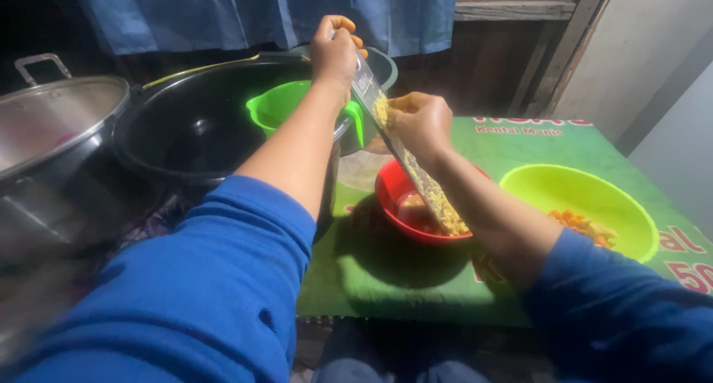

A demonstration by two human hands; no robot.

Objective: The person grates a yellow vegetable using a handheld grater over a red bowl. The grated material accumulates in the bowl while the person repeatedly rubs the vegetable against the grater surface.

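The fingers (343, 25) of the left hand (334, 53) were curled shut around the top end of a flat metal grater (405, 156), holding it tilted, upper end away from the person and lower end toward them. The fingers of the right hand (420, 119) were closed against the face of the grater at about mid-length; they appeared to press a small item onto the blade, but the item itself was hidden by the hand and could not be identified. Pale yellow shreds (438, 201) clung to the lower part of the grater face.

The lower end of the grater rested inside a red bowl (390, 197), which stood on the desk (386, 279), a surface covered with a green printed sheet. To the right of the red bowl, just beside it, stood a larger yellow-green bowl (579, 186) containing orange pieces (583, 227).

Beyond the left hand a green plastic jug (278, 105) sat at the rim of a large black pot (193, 127). A steel pot with a lid (52, 131) stood at the far left, beside the black pot. Both forearms wore blue sleeves (208, 294). A blue curtain (260, 8) hung behind the pots.
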